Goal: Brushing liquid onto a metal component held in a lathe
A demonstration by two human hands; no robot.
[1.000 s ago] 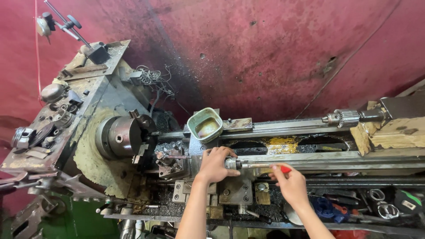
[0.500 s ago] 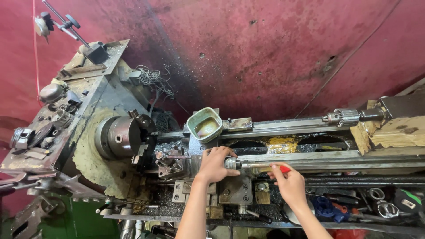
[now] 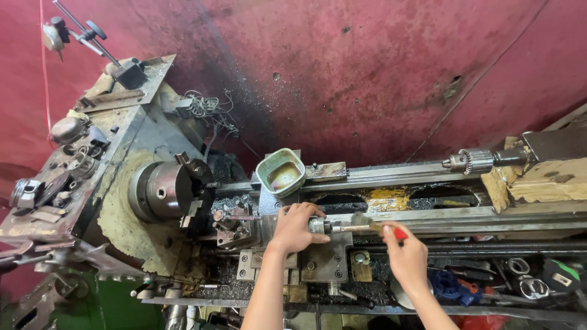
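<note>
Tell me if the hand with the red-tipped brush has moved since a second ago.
No, barely: the right hand holding the red-tipped brush keeps its place below the yellow-stained lathe bed, to the right of the left hand.

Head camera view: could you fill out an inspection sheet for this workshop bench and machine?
Surface: lathe bed, oily and strewn with metal chips.
Job's things: small metal handle on the carriage; red-tipped brush.
Clutter: green-rimmed tray holding murky liquid; chuck; drill chuck on the tailstock; blue-handled tools on the lower shelf.
Hands: left hand, fingers wrapped round the handle; right hand pinching the brush.
Cables: tangled wire above the headstock; red cord at far left.
Surroundings: stained red wall; cardboard on the right.
</note>
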